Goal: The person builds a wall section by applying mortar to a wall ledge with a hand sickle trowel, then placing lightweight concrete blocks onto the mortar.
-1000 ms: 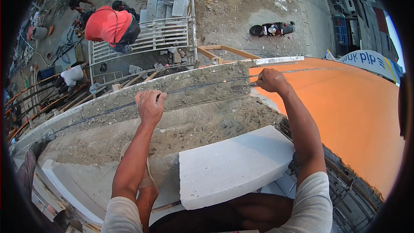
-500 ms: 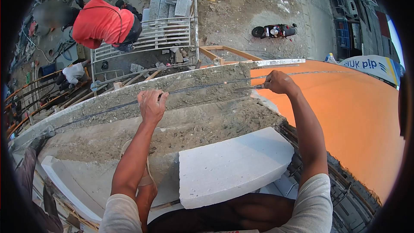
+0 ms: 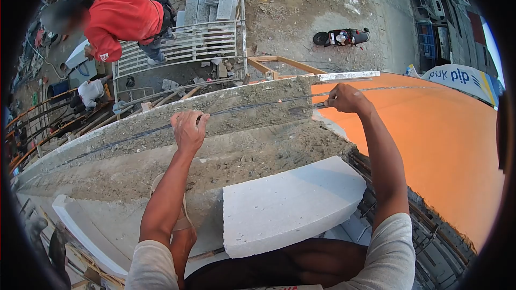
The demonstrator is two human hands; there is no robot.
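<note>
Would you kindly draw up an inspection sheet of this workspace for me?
Surface: wall top rough, coated with mortar-like material.
Job's things: dark strands run lengthwise along the wall top; slim tool partly hidden; white block lies in front of the person's legs.
Clutter: loose rubble below, beyond the wall.
Hands: left hand curled at the strands, grip hidden; right hand closed on the tool.
Cables: none confirmed; whether the strands are cable or wire is unclear.
Surroundings: person in red by a slatted platform; stacked blocks; motorcycle; orange surface at right.
</note>
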